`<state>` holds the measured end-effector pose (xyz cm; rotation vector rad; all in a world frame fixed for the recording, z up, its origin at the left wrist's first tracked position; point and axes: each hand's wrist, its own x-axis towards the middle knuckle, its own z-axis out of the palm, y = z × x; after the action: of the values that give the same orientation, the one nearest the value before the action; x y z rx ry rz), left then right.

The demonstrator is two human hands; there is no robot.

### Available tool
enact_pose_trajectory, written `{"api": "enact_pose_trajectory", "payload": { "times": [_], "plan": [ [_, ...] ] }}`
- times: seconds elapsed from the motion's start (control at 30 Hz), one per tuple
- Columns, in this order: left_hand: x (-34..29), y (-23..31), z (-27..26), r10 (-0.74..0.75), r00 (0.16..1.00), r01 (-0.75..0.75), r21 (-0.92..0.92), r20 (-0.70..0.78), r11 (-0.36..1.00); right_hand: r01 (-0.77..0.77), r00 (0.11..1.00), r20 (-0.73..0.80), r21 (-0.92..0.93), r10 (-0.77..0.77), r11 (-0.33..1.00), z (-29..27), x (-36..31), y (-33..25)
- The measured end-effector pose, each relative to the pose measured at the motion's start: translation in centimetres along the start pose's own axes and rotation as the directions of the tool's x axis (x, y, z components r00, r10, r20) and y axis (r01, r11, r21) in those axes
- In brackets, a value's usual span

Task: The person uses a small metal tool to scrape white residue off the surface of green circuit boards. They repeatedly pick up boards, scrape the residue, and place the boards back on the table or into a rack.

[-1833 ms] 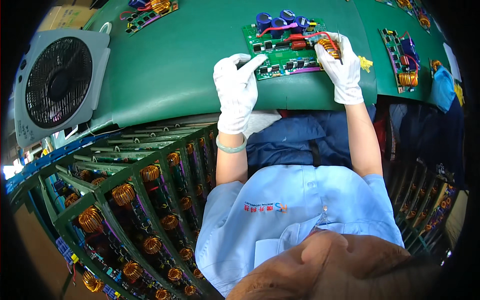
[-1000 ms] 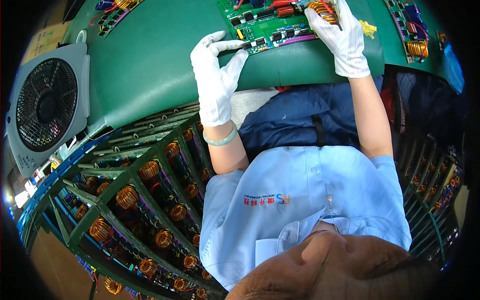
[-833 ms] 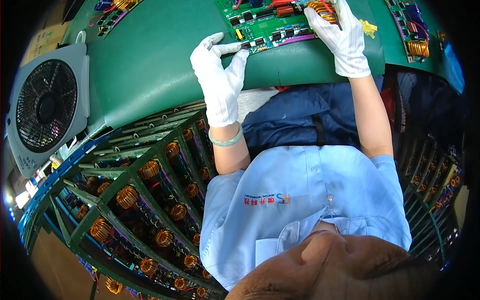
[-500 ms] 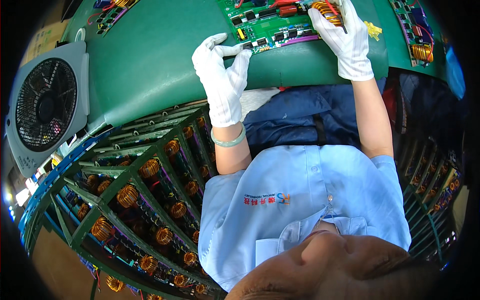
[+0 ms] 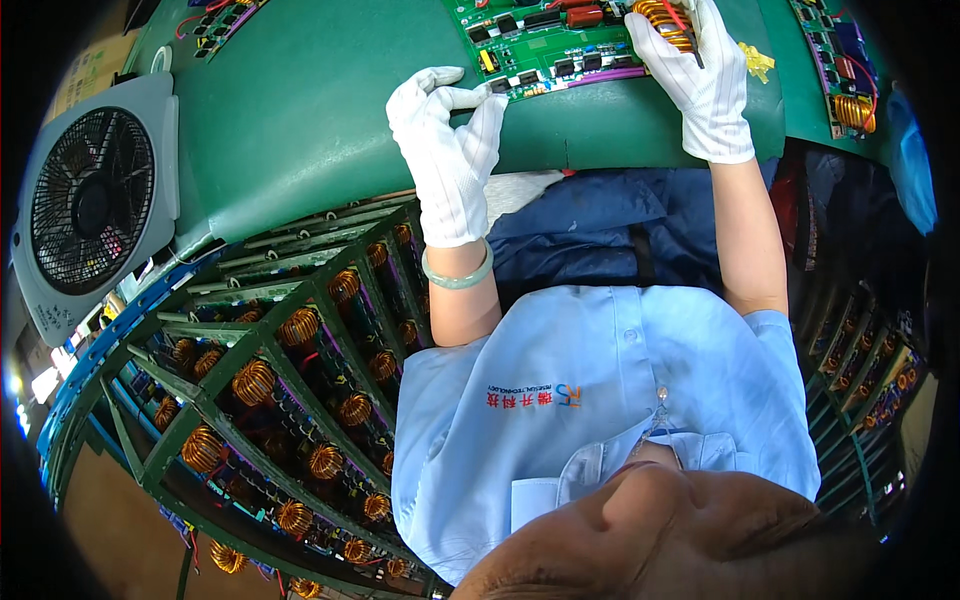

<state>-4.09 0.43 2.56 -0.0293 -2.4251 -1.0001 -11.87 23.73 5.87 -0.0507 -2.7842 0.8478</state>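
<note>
A green circuit board (image 5: pixel 545 62) lies on the green bench top with its far edge cut off by the frame. My left hand (image 5: pixel 445 150), in a white striped glove, pinches the board's near-left corner between thumb and fingertips. At the board's right end, my right hand (image 5: pixel 700 85), gloved the same way, closes around a copper-wound coil (image 5: pixel 662 22) with red and black leads by it. Part of the coil is hidden by the fingers. Black components, a yellow-marked part and a purple strip show along the board's near side.
A grey box fan (image 5: pixel 95 200) stands at the left. Below the bench edge, a green metal rack (image 5: pixel 240 350) holds several boards with coils. Another board (image 5: pixel 838 75) lies at far right, beyond a small yellow piece (image 5: pixel 757 62). A blue bag (image 5: pixel 910 165) hangs there.
The board and my right hand appear slightly farther right in the view, along with the board at far right. Both hands keep the same hold.
</note>
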Motion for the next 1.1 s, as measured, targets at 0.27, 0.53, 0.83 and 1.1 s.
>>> {"api": "enact_pose_trajectory", "payload": {
  "times": [0.27,0.53,0.83,1.1],
  "plan": [
    [-0.1,0.6,-0.3,0.024,1.0,-0.022,0.089,-0.013,0.996,-0.028,0.999,0.014,-0.05,0.029,0.998,-0.5,0.0,-1.0],
    [-2.5,1.0,-1.6,-0.28,0.93,0.214,-0.268,-0.237,0.939,0.089,0.996,0.015,0.112,-0.091,0.99,-2.2,1.7,-2.7],
    [1.0,3.5,-2.3,0.131,0.982,-0.129,0.024,-0.138,0.991,0.124,0.926,0.277,0.416,-0.255,0.901,-3.9,8.7,-3.3],
    [2.7,2.8,-0.9,0.109,0.974,-0.115,-0.018,-0.198,0.993,0.119,0.889,0.371,0.38,-0.269,0.917,-5.0,9.7,-3.8]
  ]
}}
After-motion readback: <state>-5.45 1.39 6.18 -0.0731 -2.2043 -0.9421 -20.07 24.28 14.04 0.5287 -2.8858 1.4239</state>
